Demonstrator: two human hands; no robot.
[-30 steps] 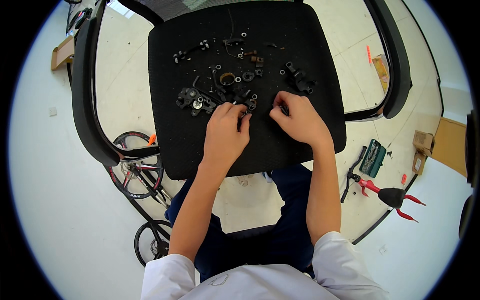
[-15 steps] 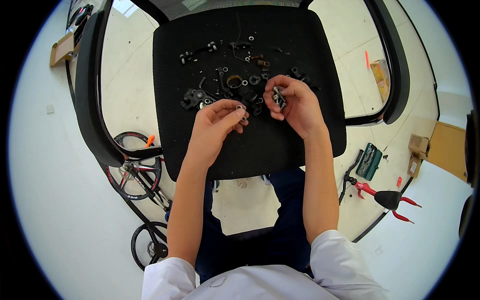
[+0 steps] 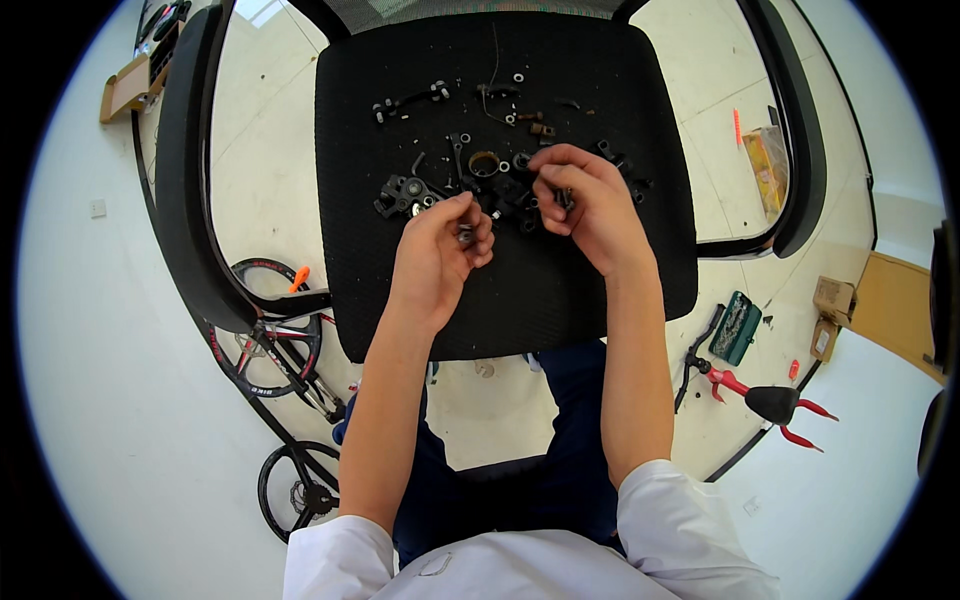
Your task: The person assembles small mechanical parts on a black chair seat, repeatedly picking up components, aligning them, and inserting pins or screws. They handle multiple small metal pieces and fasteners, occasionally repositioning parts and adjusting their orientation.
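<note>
Head view: small metal parts tucked into both hands

Half a second ago, pinched at the left thumb and fingertip: a small ring-like piece. Now, in the left hand (image 3: pixel 430 255), fingers curled in loosely around a small metal part (image 3: pixel 466 234); cannot tell whether the same piece. Opposite, in the right hand (image 3: pixel 592 208), fingers drawn further over small metal fasteners (image 3: pixel 564 199); too covered to count. Both lots thus in hand above the middle of the chair seat (image 3: pixel 500 315), apart from the loose parts.

Spread over the black seat fabric: a caliper-like black assembly (image 3: pixel 402 194) just beside the left hand, a brass-coloured ring (image 3: pixel 472 167) between and beyond the hands, a rusty brown block (image 3: pixel 542 130), a black bar with pale nuts (image 3: pixel 412 99) farther off, and a thin wire (image 3: pixel 495 52).

Around, on pale tiled floor (image 3: pixel 480 430): to the left, a bicycle wheel (image 3: pixel 262 346); to the right, an open green toolbox (image 3: pixel 737 328), a red-and-black fork-ended frame (image 3: pixel 773 405) and cardboard boxes (image 3: pixel 834 298).
</note>
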